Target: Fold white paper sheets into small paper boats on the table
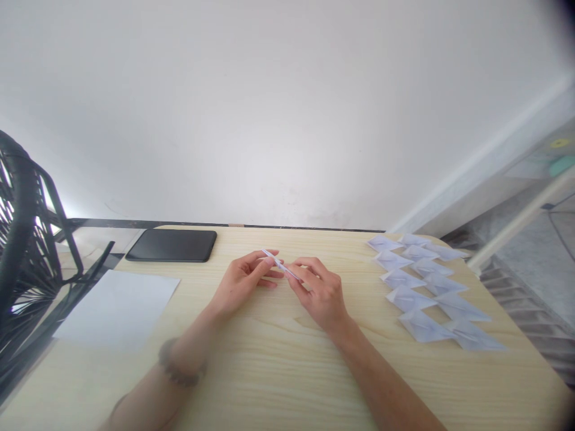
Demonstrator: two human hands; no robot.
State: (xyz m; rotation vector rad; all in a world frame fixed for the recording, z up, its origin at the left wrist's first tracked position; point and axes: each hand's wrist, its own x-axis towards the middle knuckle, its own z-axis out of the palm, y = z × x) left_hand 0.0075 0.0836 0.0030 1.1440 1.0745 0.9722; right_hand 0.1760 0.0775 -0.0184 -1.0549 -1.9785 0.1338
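Observation:
Over the middle of the table, a small piece of folded white paper point(281, 265) is held edge-on between my two hands, so it shows as a thin slanted strip. My left hand point(247, 274) pinches its upper left end between thumb and fingers. At the lower right end, my right hand point(317, 288) grips it the same way. The fold's exact shape cannot be made out. To the right, several folded white paper shapes point(415, 326) with pointed ends lie in rows. A flat white paper sheet point(119, 306) rests on the left.
A black phone point(172, 246) lies at the table's back left. The pale wooden table point(269, 371) meets a white wall point(287, 120) behind. A dark woven chair point(22, 239) stands beyond the left edge. Striped fabric or flooring shows past the right edge.

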